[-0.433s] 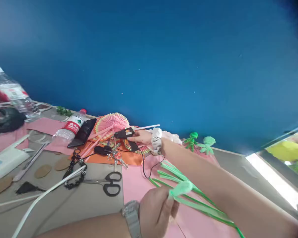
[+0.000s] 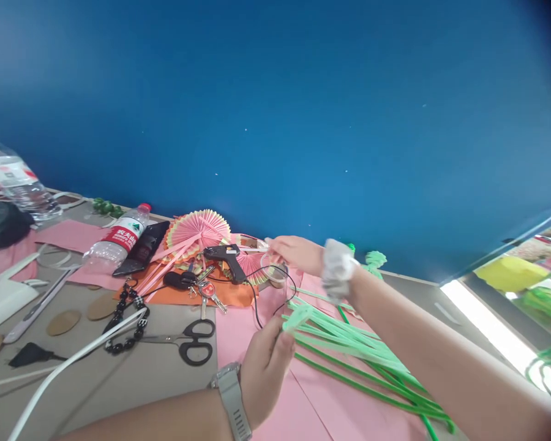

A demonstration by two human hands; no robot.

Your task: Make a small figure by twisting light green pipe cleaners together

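Observation:
A looped piece of mint-green pipe cleaner (image 2: 298, 317) is pinched between the thumb and fingers of my left hand (image 2: 267, 361), low at the centre. Farther back, my right hand (image 2: 298, 252) is over the rear end of a white glue stick, beside a clear ring (image 2: 274, 269). Blur and overlap hide whether its fingers grip anything. The black glue gun (image 2: 227, 257) lies on orange paper, its cord (image 2: 280, 306) curling toward me. Beneath my right forearm, many green pipe cleaners (image 2: 358, 349) spread over pink paper (image 2: 316, 404).
Scissors (image 2: 195, 343), keys (image 2: 206, 293) and a black bead bracelet (image 2: 131, 331) lie left of my left hand. Pink paper fans (image 2: 202, 233), a red-capped bottle (image 2: 119, 236) and a white cable (image 2: 68, 373) are farther left. A blue wall (image 2: 275, 122) bounds the back.
My right hand has let go of the glue gun and moved right; the gun now rests on the paper. My left hand has shifted slightly left and up, still holding the green piece.

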